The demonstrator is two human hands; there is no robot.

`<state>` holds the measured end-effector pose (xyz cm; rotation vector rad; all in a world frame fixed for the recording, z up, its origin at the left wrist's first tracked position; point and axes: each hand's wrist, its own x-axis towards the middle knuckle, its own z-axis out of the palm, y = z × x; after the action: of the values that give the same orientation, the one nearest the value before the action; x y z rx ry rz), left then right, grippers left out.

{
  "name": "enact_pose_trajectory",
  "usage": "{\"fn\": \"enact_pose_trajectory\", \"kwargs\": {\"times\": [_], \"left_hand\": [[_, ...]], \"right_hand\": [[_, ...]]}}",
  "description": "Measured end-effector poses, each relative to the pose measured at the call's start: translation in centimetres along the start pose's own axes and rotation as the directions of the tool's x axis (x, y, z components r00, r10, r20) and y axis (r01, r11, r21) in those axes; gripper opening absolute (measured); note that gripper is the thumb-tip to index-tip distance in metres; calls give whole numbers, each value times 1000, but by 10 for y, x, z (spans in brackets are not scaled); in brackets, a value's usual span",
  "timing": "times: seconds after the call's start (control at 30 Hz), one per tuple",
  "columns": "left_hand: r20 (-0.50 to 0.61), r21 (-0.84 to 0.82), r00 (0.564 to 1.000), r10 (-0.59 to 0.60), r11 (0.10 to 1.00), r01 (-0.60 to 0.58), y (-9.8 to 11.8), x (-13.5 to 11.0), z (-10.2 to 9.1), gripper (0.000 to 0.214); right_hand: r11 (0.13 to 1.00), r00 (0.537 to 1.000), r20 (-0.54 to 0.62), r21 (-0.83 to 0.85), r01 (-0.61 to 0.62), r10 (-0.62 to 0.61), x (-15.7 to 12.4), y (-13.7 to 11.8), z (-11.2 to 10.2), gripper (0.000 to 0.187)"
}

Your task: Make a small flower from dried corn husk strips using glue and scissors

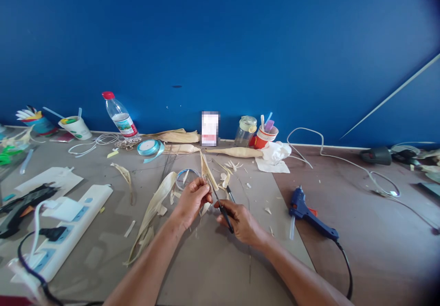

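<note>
Near the middle of the table, my left hand (196, 197) pinches the lower end of a folded, pale dried corn husk (209, 171). My right hand (242, 221) is closed around a slim black tool (225, 215), its thin dark end slanting up beside the husk and my left fingertips. I cannot make out exactly what kind of tool it is. Behind my left hand lies a roll of clear tape (187, 177). A long curled husk piece (156, 210) rests to the left, and small husk scraps (233, 165) are scattered beyond my hands.
A blue glue gun (305, 212) lies on the right, its cord trailing forward. At left are a white power strip (74, 232) and a black tool (24, 205). Along the blue wall stand a water bottle (120, 118), a ribbon spool (148, 147), a jar (245, 129) and cups (266, 136).
</note>
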<state>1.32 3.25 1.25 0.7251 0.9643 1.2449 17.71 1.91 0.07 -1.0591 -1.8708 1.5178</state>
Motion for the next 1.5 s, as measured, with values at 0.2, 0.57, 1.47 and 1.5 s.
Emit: {"fn": "enact_pose_trajectory", "kwargs": {"times": [0.2,0.57,1.47,1.5], "left_hand": [[1,15,1000,2,1000,-2,0,0,0,15],[-60,142,996,59,989,-50,-1,1,-1,16],[-144,198,966,217,962,-186,-7,4,-3,14],[-160,239,955,248,949,-206,-7,4,-4,13]], "right_hand": [[1000,1000,-31,-22,-1,0,1,1,1,24],[995,999,-28,98,-27,29,2,8,2,32],[957,973,211,288,30,-94,-5,-1,-5,63],[957,970,226,289,24,-93,-5,-2,-4,63]]}}
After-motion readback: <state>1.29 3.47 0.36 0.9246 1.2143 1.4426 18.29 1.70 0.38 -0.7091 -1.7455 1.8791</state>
